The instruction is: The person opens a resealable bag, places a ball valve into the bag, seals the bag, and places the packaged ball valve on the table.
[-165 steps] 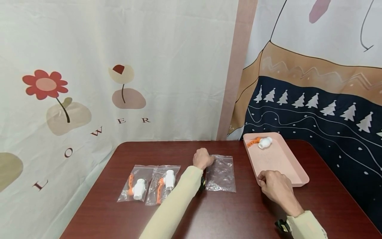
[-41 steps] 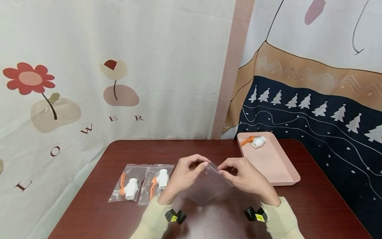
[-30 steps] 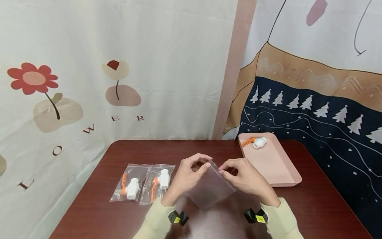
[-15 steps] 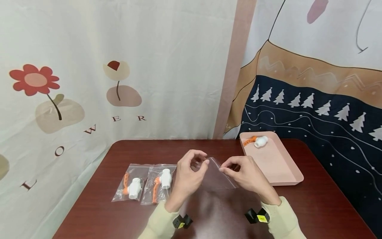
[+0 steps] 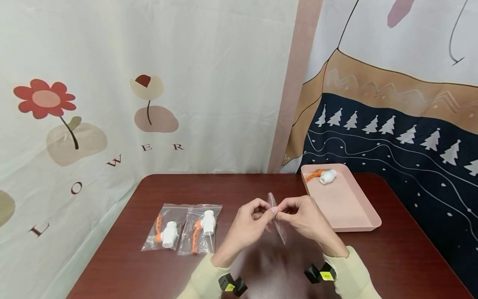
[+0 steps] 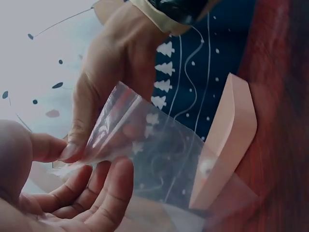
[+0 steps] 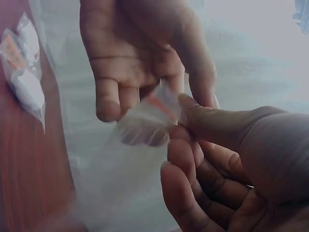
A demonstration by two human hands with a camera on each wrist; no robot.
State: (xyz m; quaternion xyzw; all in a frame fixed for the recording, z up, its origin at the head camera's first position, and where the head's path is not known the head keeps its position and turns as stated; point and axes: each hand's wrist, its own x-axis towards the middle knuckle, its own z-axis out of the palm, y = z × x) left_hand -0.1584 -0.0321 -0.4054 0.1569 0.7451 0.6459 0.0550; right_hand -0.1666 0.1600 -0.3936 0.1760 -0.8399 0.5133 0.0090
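A clear zip bag (image 5: 281, 232) hangs over the table, seen nearly edge-on in the head view. My right hand (image 5: 308, 218) pinches its upper edge between thumb and fingers. My left hand (image 5: 251, 221) meets it from the other side, its thumb at the same edge and its other fingers loosely curled behind the film. Both thumb tips come together in the left wrist view, where the bag (image 6: 154, 140) spreads out transparent with nothing visible inside it. The right wrist view shows the bag's corner (image 7: 161, 104) at my right fingertips.
Two zip bags, one left (image 5: 183, 211) and one right (image 5: 214, 207), lie on the dark red table (image 5: 123, 265), each holding a white fitting with an orange handle. A pink tray (image 5: 351, 207) at the right holds another white-and-orange fitting (image 5: 328, 177). A printed curtain stands behind.
The bag was lifted from the table and now hangs between both hands. It turned from broad side to nearly edge-on, and the left hand moved right to meet the right hand.
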